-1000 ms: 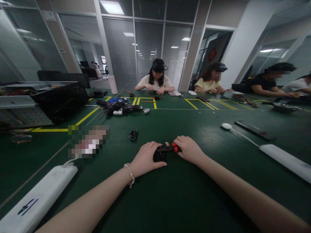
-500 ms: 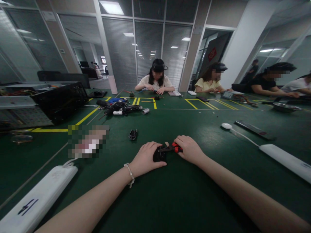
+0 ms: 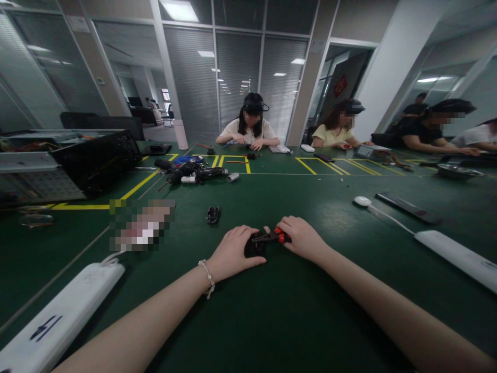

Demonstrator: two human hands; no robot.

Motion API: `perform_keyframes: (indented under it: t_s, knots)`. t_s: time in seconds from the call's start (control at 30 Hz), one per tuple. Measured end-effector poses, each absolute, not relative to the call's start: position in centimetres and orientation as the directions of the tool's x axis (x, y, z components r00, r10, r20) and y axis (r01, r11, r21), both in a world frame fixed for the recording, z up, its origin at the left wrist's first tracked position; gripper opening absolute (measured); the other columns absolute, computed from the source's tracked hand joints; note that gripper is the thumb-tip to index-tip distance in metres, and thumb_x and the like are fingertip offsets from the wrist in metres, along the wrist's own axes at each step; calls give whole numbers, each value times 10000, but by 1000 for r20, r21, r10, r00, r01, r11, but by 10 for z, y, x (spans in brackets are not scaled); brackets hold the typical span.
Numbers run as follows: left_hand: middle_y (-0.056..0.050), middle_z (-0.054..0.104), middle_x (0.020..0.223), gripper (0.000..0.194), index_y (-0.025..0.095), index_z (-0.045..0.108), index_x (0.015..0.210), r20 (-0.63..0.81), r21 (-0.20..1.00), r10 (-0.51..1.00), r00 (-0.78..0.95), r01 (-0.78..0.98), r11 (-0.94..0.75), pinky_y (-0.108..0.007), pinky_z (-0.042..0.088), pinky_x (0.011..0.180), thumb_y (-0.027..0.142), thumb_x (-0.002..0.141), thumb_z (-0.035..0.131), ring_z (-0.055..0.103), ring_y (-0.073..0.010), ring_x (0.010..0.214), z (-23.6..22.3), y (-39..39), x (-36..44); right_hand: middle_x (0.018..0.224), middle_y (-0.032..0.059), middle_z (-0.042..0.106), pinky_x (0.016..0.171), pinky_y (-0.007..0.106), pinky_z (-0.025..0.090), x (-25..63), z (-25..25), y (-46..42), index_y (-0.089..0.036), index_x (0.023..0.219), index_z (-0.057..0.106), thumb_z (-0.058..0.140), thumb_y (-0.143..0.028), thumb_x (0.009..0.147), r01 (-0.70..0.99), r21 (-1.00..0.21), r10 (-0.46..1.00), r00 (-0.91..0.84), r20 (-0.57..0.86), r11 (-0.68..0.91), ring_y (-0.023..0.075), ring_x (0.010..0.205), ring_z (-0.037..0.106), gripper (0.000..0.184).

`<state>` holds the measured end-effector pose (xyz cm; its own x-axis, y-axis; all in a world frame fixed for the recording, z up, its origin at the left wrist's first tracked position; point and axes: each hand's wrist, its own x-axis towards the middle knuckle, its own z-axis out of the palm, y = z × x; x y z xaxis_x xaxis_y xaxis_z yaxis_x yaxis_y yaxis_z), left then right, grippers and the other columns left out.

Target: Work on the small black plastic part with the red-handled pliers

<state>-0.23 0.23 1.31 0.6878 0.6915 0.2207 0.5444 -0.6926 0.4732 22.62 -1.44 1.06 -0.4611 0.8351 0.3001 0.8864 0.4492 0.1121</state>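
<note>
On the green table, my left hand [image 3: 235,249] grips a small black part [image 3: 254,248] between thumb and fingers; its exact kind is too dark to make out. My right hand [image 3: 303,237] is closed round the red handles of pliers [image 3: 272,237]. The jaws point left and meet the top of the black part. Just behind the jaws is a small pale piece [image 3: 266,229]; whether it touches them I cannot tell. Further back and left lies a separate small black part [image 3: 213,214].
At the left stand an opened computer case [image 3: 97,163] and a white power strip [image 3: 66,316]. Tools and cables [image 3: 190,171] lie behind. On the right are another white strip [image 3: 454,254], a white mouse-like object [image 3: 362,201] and a dark flat device [image 3: 407,207]. Several people sit across the table.
Almost nothing differs. Both hands, the pliers and the black part keep their places, with only a slight shift of the view.
</note>
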Motion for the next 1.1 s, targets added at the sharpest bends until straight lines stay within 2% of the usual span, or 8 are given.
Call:
perform_keyframes:
  t_s: [0.57, 0.87, 1.1]
  knots:
    - [-55, 483, 1123, 590, 230, 432, 1147, 204, 481, 698, 687, 551, -682, -418, 367, 867, 562, 674, 552, 454, -261, 1030, 16, 2, -2, 890, 65, 529, 692, 303, 366, 226, 11, -14, -163, 932, 515, 536, -189, 680, 876, 111, 830, -480, 284, 469, 177, 788, 469, 254]
    - [-60, 478, 1120, 580, 228, 425, 1152, 221, 460, 685, 694, 545, -701, -418, 349, 883, 542, 682, 557, 449, -260, 1034, 13, 2, -2, 854, 73, 507, 670, 300, 326, 226, 20, -15, -156, 896, 526, 501, -274, 692, 859, 112, 820, -511, 258, 500, 171, 759, 437, 237]
    - [-57, 482, 1128, 599, 233, 419, 1160, 215, 470, 691, 690, 547, -693, -417, 354, 881, 565, 677, 545, 447, -261, 1039, 13, 3, -2, 920, 81, 509, 725, 328, 323, 226, 30, -17, -157, 1006, 513, 506, -223, 640, 842, 111, 811, -539, 225, 529, 194, 821, 433, 372]
